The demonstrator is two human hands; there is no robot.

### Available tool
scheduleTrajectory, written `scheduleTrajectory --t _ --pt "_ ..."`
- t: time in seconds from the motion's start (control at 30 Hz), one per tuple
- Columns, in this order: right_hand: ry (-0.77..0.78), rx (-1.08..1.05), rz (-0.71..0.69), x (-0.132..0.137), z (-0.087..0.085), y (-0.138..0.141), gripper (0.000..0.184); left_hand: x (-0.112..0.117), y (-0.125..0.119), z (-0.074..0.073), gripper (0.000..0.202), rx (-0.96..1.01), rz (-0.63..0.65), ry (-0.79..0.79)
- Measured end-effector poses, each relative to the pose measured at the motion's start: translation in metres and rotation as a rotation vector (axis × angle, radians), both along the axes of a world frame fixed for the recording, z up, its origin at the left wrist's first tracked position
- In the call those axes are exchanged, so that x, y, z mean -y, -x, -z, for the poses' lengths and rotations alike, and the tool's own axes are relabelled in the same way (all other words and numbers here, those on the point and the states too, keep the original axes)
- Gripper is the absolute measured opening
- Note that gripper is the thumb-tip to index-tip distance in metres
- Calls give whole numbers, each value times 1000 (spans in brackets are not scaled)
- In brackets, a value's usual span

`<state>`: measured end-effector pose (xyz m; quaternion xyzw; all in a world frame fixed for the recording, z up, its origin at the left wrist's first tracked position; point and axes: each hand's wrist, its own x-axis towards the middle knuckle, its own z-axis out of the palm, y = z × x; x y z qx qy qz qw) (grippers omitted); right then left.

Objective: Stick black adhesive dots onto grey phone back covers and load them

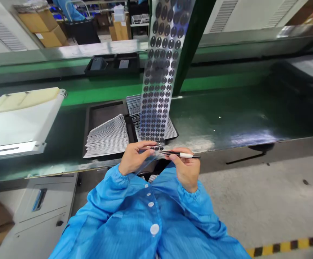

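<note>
Nearest the camera, a bright blue cloth smock (134, 223) with round white buttons. Above it, bare left hand (134, 157), thumb and fingers pinched on the lower part of a long clear plastic strip (157, 90) patterned with black round dots, over the front edge of a dark green table (199, 122). Opposite, bare right hand (186, 167) gripping slim black-and-white tweezers (186, 155), tips near the left fingertips. Left of the strip, fanned thin whitish pieces (109, 136) in a black rectangular tray (104, 112).
</note>
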<state>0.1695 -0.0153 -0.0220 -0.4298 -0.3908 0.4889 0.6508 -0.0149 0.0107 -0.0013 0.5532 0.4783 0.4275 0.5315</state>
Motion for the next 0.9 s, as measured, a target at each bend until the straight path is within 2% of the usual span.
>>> scheduleTrajectory --t 0.13,0.33,0.67,0.73,0.8,0.83,0.9 --pt "-39 99 11 -1 -2 6 18 4 0 1 39 33 -5 55" --pt "-52 125 9 -2 -3 9 15 7 2 -1 42 67 -1 84" --pt "-34 139 27 -4 -3 13 18 8 3 4 44 76 38 52" --pt "-25 89 45 -4 -1 11 20 10 13 -2 57 1 91 9" --pt "-26 17 72 -3 2 7 21 13 33 -13 63 -191 157 -59" --pt "-26 -17 89 -3 2 4 22 13 48 -20 59 -312 161 -99" --pt "-24 -65 119 -3 1 -1 25 8 82 -33 43 -537 57 -185"
